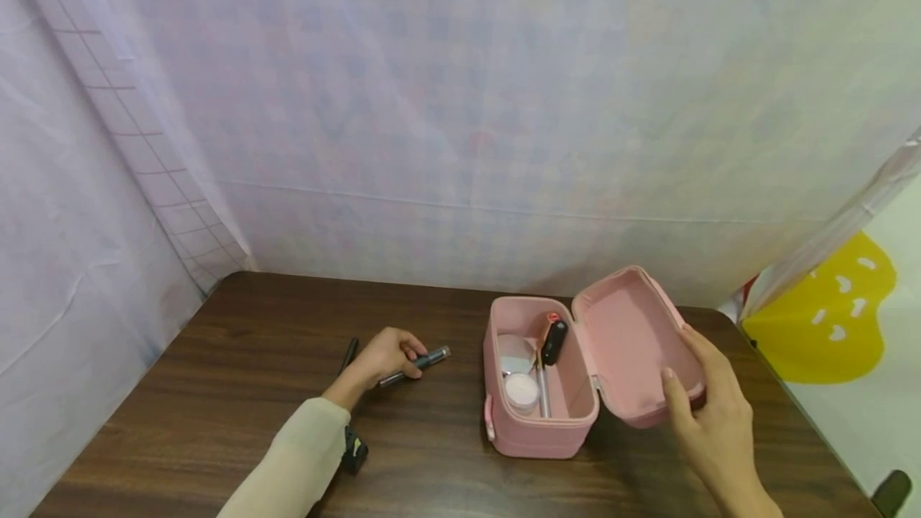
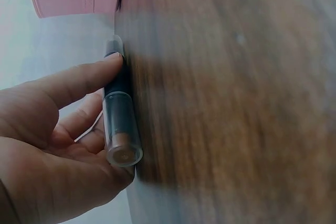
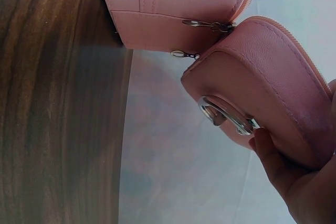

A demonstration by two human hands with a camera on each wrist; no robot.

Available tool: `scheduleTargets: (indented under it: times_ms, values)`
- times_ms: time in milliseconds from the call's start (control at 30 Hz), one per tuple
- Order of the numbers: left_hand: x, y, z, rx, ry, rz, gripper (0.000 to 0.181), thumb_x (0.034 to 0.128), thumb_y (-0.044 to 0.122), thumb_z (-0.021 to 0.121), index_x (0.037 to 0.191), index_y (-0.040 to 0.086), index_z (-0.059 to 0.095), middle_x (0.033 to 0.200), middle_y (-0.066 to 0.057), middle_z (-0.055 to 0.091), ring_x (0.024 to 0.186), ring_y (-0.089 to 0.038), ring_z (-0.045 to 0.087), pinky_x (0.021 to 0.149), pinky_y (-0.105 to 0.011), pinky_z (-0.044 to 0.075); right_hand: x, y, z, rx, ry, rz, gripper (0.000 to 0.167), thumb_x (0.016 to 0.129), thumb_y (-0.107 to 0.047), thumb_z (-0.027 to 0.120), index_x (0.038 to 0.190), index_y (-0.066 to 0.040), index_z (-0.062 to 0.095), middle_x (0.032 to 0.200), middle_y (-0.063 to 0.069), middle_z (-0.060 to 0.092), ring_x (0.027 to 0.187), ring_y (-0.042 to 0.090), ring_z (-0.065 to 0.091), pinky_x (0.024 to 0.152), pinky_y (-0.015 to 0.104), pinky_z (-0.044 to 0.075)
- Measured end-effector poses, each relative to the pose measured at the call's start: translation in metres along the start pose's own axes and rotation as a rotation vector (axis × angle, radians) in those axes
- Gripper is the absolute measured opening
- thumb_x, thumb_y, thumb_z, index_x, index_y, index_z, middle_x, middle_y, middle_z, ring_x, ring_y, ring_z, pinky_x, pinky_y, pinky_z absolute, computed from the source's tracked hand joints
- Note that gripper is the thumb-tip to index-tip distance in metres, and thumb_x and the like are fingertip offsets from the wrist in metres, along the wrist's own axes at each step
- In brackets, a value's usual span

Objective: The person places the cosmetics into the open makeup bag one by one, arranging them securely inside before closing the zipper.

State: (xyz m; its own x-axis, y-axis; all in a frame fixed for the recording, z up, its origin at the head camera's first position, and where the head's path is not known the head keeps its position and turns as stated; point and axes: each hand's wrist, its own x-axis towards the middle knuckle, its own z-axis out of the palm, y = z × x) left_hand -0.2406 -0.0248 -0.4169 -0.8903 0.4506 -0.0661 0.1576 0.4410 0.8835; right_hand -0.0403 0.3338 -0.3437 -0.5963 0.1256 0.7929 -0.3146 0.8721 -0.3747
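My left hand [image 1: 384, 356] pinches a dark stick with clear ends [image 1: 424, 360] low over the table; in the left wrist view, thumb and fingers hold the stick [image 2: 121, 111] around its middle. Right of it stands a pink case [image 1: 543, 436] with its lid [image 1: 626, 334] folded open to the right. Inside lie a round white-topped jar [image 1: 521, 392], a silvery compact, a black item [image 1: 554, 342] and a slim stick. My right hand [image 1: 719, 414] grips the lid's right edge, thumb on the inner side. The right wrist view shows the lid's outside with its metal-ringed handle [image 3: 226, 114].
A thin black item [image 1: 349, 354] lies behind my left wrist. A black object [image 1: 354, 451] is partly hidden by the left sleeve. A pale curtain hangs along the back edge of the brown table [image 1: 432, 470]; a yellow shape [image 1: 827, 326] is beyond the right edge.
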Motion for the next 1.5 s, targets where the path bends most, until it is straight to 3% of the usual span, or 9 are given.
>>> scheduleTargets:
  times_ms: [533,800,1267,1500]
  values:
    - [0.003,-0.004,0.0,-0.009,-0.002,0.01,0.026,0.0652,-0.014,0.078,0.088,-0.003,0.072,0.075,-0.005,0.063,0.07,-0.015,0.054,0.064,-0.026,0.046,0.0,-0.001,0.0,0.01,0.002,-0.006,0.055,0.083,-0.003,0.062,0.137,-0.003,0.05,0.137,0.017,0.05,0.124,0.003,0.041,0.098,0.01,0.028]
    - [0.002,0.002,-0.003,-0.005,-0.012,-0.016,0.023,0.0671,-0.007,0.078,0.089,-0.001,0.073,0.081,-0.003,0.068,0.076,-0.017,0.056,0.069,-0.029,0.047,0.0,-0.001,0.0,0.002,0.002,-0.008,0.054,0.084,-0.003,0.061,0.137,-0.003,0.05,0.137,0.018,0.05,0.124,0.002,0.04,0.097,0.008,0.027]
    - [-0.006,0.037,0.0,-0.111,-0.045,0.049,0.026,0.0718,-0.003,0.075,0.097,-0.004,0.07,0.083,-0.006,0.065,0.075,-0.016,0.055,0.067,-0.029,0.047,0.0,0.0,0.0,0.003,-0.001,0.002,0.055,0.084,-0.004,0.061,0.137,-0.003,0.05,0.137,0.018,0.049,0.124,0.003,0.04,0.098,0.009,0.027]
    - [-0.006,0.059,0.0,-0.234,-0.069,0.058,0.03,0.075,0.0,0.073,0.104,-0.005,0.069,0.085,-0.007,0.067,0.07,-0.014,0.057,0.063,-0.028,0.047,0.0,0.0,0.0,0.003,0.003,-0.003,0.054,0.083,-0.004,0.062,0.137,-0.003,0.05,0.137,0.017,0.05,0.124,0.003,0.04,0.098,0.009,0.027]
